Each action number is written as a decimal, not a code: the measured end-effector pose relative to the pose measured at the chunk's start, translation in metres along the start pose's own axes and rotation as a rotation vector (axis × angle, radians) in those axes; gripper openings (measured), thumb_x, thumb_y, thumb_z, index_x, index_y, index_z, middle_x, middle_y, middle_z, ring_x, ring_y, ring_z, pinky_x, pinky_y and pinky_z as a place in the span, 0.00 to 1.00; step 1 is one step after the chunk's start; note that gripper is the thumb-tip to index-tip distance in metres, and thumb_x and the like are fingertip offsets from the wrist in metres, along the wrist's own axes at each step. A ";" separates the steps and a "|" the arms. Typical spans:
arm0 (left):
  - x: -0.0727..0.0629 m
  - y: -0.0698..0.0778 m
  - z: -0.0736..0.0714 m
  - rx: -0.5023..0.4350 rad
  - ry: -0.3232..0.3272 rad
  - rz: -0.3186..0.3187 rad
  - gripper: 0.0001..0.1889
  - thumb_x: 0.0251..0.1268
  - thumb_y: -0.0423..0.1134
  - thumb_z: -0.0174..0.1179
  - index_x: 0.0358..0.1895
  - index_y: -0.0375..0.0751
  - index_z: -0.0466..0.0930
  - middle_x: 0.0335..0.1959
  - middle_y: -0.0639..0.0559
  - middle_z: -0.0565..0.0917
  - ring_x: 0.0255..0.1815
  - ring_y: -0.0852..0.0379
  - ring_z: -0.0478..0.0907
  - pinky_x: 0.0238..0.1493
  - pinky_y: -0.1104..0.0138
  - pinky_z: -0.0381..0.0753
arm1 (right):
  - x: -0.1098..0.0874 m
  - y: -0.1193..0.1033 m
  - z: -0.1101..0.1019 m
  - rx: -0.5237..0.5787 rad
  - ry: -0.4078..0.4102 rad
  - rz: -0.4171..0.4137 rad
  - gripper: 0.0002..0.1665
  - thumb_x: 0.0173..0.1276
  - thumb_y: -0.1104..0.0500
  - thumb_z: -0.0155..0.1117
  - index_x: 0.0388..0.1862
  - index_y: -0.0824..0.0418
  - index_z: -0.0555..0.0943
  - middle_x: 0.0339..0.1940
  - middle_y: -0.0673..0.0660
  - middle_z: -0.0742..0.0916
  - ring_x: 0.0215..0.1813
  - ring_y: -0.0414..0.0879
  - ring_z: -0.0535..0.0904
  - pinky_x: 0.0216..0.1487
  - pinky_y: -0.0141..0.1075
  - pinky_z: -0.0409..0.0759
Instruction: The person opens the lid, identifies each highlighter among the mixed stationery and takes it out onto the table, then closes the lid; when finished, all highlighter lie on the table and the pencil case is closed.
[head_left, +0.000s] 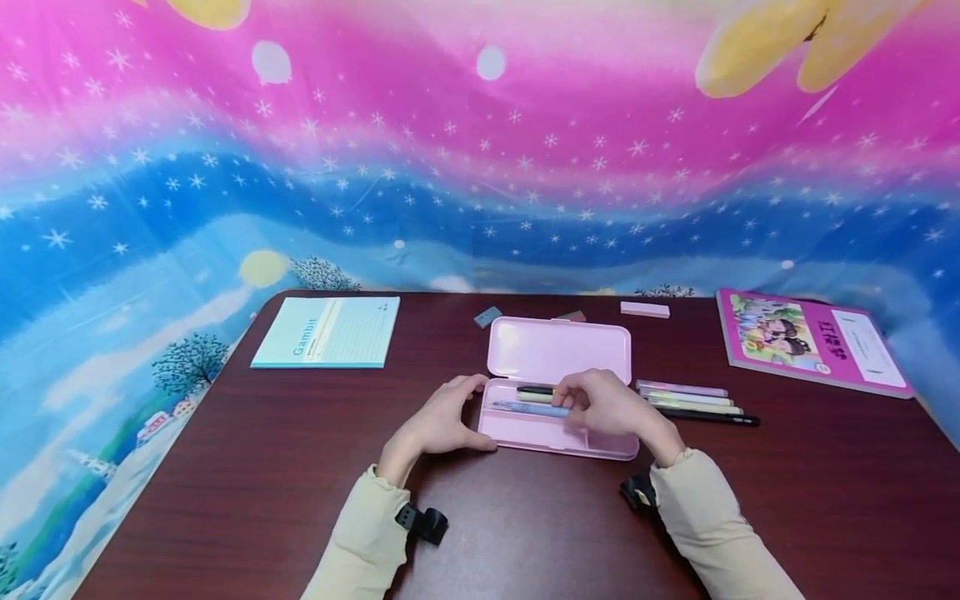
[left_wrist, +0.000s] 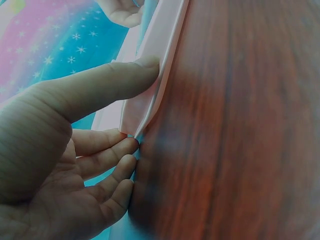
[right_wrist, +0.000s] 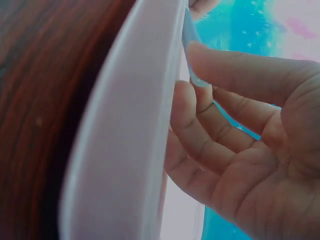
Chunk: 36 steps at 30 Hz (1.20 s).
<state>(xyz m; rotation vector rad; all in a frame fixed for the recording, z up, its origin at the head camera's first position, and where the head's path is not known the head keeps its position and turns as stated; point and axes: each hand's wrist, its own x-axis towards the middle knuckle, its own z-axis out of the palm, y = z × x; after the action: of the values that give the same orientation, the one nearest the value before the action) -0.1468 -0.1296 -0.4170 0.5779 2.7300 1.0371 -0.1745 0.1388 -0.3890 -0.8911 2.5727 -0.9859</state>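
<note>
A pink pencil case (head_left: 517, 430) lies on the table with its lid (head_left: 558, 348) folded back. My left hand (head_left: 442, 417) holds its left end, thumb on the front side and fingers by the back corner; the left wrist view shows the thumb (left_wrist: 115, 85) pressed to the pink wall. Over the case, my right hand (head_left: 600, 404) pinches the end of a light blue pen (head_left: 528, 408) between thumb and fingers. Behind this pen, a black pen (head_left: 534, 389) and a pale yellow one (head_left: 534, 398) lie inside, their right ends hidden by the hand.
Several pens (head_left: 693, 401) lie right of the case. Behind it are a blue-grey eraser (head_left: 488, 317), a pink block (head_left: 645, 309) and a partly hidden brownish piece (head_left: 574, 317). A light blue notebook (head_left: 330, 333) lies back left, a pink book (head_left: 813, 342) back right. Patterned cloth hangs behind.
</note>
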 end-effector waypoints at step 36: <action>0.001 0.001 -0.001 0.005 -0.008 -0.002 0.45 0.40 0.46 0.77 0.65 0.36 0.66 0.59 0.43 0.73 0.57 0.48 0.70 0.59 0.53 0.69 | -0.008 0.007 -0.021 0.392 0.344 0.092 0.08 0.61 0.63 0.68 0.36 0.67 0.81 0.30 0.62 0.85 0.31 0.52 0.81 0.32 0.36 0.79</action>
<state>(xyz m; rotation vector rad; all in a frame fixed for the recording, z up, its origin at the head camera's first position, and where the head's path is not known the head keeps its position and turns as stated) -0.1473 -0.1294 -0.4156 0.5789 2.7263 1.0260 -0.1803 0.1582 -0.3781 -0.5299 2.5090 -1.6619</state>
